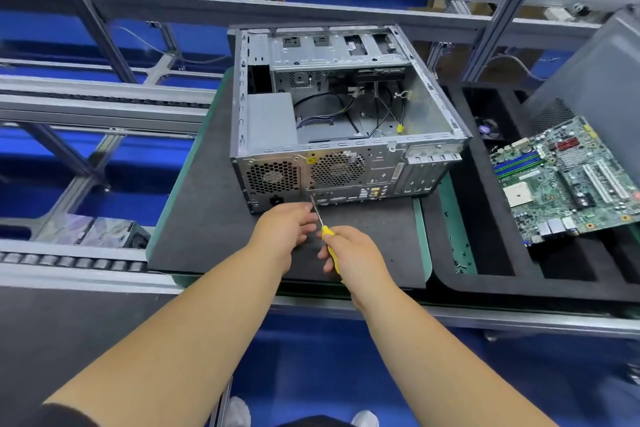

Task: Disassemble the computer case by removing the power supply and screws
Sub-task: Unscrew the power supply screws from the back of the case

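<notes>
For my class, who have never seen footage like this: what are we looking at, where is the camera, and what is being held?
There is one picture, from a camera worn on a person's head, looking down at their bare arms. An open computer case lies on a dark mat, its grey power supply still inside. The right hand grips a yellow screwdriver, tip at the case's back panel. The left hand steadies the shaft. A removed motherboard leans in a tray on the right.

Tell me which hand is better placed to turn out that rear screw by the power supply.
Probably the right hand: it already grips the yellow screwdriver, tip at the computer case rear. The left hand only steadies the shaft.
</notes>
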Demonstrator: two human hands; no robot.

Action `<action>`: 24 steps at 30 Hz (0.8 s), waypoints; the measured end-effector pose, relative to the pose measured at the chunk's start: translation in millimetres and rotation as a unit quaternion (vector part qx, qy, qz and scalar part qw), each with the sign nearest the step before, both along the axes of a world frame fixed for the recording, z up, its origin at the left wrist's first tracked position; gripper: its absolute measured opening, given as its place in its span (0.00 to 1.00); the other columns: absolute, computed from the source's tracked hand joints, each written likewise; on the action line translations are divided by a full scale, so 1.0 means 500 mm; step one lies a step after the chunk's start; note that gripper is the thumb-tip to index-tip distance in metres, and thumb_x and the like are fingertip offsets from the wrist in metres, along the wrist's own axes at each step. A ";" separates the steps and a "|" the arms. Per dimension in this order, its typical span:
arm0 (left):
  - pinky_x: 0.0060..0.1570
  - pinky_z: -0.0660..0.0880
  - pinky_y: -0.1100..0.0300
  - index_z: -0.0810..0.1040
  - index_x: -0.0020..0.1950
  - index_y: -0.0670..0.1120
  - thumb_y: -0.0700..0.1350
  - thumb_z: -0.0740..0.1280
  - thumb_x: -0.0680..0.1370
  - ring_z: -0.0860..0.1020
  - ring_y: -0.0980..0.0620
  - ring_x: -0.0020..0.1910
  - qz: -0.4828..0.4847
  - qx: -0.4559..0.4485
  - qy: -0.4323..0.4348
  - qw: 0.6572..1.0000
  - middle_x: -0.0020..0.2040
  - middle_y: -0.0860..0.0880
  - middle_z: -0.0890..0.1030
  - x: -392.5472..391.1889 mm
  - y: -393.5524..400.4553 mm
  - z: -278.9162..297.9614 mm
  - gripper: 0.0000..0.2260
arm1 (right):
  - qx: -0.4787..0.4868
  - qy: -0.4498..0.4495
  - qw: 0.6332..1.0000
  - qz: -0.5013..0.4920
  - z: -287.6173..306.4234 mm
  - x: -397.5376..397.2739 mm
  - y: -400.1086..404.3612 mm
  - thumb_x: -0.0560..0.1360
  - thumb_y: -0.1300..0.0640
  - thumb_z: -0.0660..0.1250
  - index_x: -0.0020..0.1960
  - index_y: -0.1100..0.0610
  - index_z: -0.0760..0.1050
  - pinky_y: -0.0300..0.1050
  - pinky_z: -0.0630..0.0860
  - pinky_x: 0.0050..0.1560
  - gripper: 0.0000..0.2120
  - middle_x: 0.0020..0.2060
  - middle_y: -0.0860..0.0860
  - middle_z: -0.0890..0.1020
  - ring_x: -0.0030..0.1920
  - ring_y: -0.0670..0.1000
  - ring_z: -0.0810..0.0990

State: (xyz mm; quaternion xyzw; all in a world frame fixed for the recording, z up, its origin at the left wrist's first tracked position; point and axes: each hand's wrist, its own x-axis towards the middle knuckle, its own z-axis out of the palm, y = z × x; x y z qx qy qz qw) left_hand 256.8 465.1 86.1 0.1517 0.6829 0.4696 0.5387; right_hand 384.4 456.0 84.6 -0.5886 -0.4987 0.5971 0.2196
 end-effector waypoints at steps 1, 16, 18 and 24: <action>0.43 0.74 0.61 0.79 0.50 0.49 0.44 0.63 0.81 0.81 0.53 0.44 0.001 0.006 -0.004 1.000 0.48 0.48 0.84 -0.006 0.001 0.001 0.05 | 0.001 0.001 1.000 -0.005 0.000 -0.007 -0.002 0.81 0.51 0.60 0.51 0.48 0.78 0.40 0.71 0.38 0.08 0.34 0.45 0.81 0.28 0.41 0.75; 0.37 0.72 0.65 0.77 0.47 0.48 0.39 0.63 0.80 0.81 0.57 0.38 -0.022 0.044 -0.055 0.997 0.41 0.50 0.84 -0.021 0.023 0.019 0.06 | 0.017 0.009 0.997 -0.069 -0.005 -0.027 -0.014 0.81 0.51 0.60 0.53 0.49 0.79 0.40 0.71 0.39 0.09 0.32 0.45 0.81 0.28 0.42 0.75; 0.37 0.72 0.66 0.78 0.48 0.47 0.39 0.63 0.81 0.81 0.57 0.38 -0.022 0.046 -0.059 0.997 0.40 0.51 0.84 -0.020 0.023 0.020 0.06 | 0.015 0.015 0.997 -0.069 -0.005 -0.028 -0.013 0.81 0.52 0.60 0.53 0.49 0.79 0.41 0.72 0.40 0.09 0.32 0.45 0.81 0.29 0.42 0.75; 0.36 0.73 0.67 0.78 0.50 0.47 0.39 0.65 0.80 0.81 0.58 0.38 -0.019 0.049 -0.056 0.997 0.40 0.51 0.84 -0.020 0.023 0.018 0.05 | 0.017 0.025 0.997 -0.067 -0.006 -0.027 -0.009 0.81 0.52 0.60 0.51 0.50 0.80 0.42 0.73 0.42 0.10 0.31 0.45 0.81 0.28 0.42 0.74</action>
